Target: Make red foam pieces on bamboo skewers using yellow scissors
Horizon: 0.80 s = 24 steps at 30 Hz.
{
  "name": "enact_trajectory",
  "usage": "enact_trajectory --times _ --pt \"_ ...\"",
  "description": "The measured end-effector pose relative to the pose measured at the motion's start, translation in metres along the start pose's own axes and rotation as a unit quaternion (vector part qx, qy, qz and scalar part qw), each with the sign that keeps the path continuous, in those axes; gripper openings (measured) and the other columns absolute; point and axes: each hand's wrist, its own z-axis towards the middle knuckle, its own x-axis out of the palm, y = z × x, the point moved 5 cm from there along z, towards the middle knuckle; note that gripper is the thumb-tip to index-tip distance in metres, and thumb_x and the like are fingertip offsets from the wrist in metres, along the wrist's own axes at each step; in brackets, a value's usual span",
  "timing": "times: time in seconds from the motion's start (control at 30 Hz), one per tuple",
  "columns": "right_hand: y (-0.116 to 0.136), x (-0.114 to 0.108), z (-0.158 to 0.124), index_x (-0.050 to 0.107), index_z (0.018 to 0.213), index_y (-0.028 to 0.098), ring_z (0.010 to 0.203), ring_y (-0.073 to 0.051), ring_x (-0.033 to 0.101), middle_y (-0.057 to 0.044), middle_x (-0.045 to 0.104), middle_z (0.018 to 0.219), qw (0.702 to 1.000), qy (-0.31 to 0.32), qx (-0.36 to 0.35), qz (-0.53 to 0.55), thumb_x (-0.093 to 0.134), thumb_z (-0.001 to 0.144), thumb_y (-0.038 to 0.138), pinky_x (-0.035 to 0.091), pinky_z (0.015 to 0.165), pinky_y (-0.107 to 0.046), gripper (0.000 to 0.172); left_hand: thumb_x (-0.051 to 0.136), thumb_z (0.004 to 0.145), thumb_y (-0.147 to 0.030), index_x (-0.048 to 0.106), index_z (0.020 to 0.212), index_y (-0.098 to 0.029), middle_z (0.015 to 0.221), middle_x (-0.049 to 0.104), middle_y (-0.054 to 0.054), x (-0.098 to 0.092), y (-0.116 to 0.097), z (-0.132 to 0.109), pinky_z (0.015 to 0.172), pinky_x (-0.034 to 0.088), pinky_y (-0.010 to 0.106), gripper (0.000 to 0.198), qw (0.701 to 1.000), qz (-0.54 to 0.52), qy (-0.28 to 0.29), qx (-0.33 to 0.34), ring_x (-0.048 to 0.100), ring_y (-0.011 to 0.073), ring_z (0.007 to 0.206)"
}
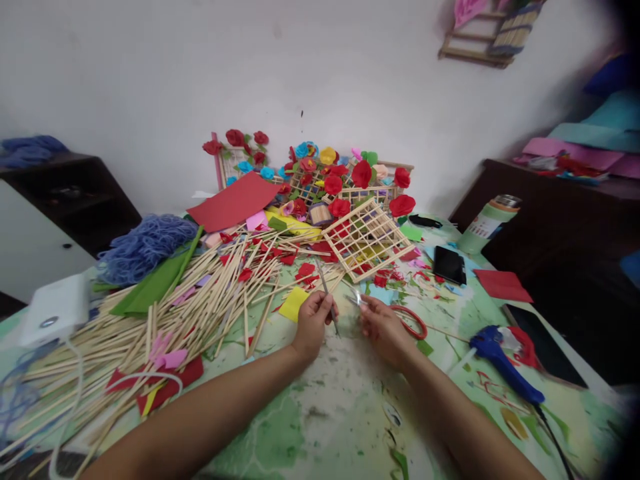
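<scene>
My left hand [313,320] is closed around a thin stick [327,297] that points up and away from me. My right hand [383,327] is beside it, fingers pinched on a small shiny thing [356,298] that is too small to make out. Both hands rest low over the green patterned table [320,413]. Red-handled scissors [413,320] lie just right of my right hand. A yellow paper scrap [293,303] lies just left of my left hand.
A big heap of wooden sticks [190,307] and red paper bits covers the left. Stick lattices [367,240] with paper flowers [360,175] stand at the back. Blue yarn [143,247], white box [55,310], phone [449,265], blue glue gun [500,357], green bottle [487,223].
</scene>
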Motion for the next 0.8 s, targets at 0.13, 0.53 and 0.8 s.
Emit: enact_trajectory --times 0.13,0.53,0.8 --pt "-0.016 0.001 0.0 0.049 0.116 0.024 0.046 -0.008 0.043 0.006 0.053 0.064 0.994 0.028 -0.03 -0.1 0.069 0.056 0.011 0.036 0.041 -0.02 0.065 0.053 0.078 -0.042 0.048 0.064 -0.016 0.056 0.05 -0.002 0.0 -0.002 -0.002 0.047 0.029 0.019 0.03 1.0 0.01 0.007 0.013 0.039 0.0061 0.048" --pt "0.013 0.01 -0.019 0.038 0.13 0.02 0.126 -0.029 0.025 -0.013 0.033 0.134 0.799 -0.063 -0.307 -0.512 0.048 0.077 0.018 0.023 0.102 -0.05 0.054 0.053 0.078 -0.042 0.048 0.063 -0.016 0.054 0.051 -0.002 0.003 0.0 0.0 0.045 0.03 0.02 0.03 1.0 0.019 0.021 -0.013 0.04 0.006 0.045" --pt "0.013 0.028 -0.026 0.059 0.076 0.021 0.072 -0.02 0.053 -0.005 0.06 0.076 0.851 0.037 -0.232 -0.469 0.045 0.083 0.03 0.038 0.067 -0.032 0.018 0.056 0.075 -0.038 0.054 0.062 -0.014 0.056 0.048 -0.003 0.009 0.004 -0.002 0.051 0.032 0.021 0.027 0.994 0.061 0.091 -0.012 0.04 0.0073 0.051"
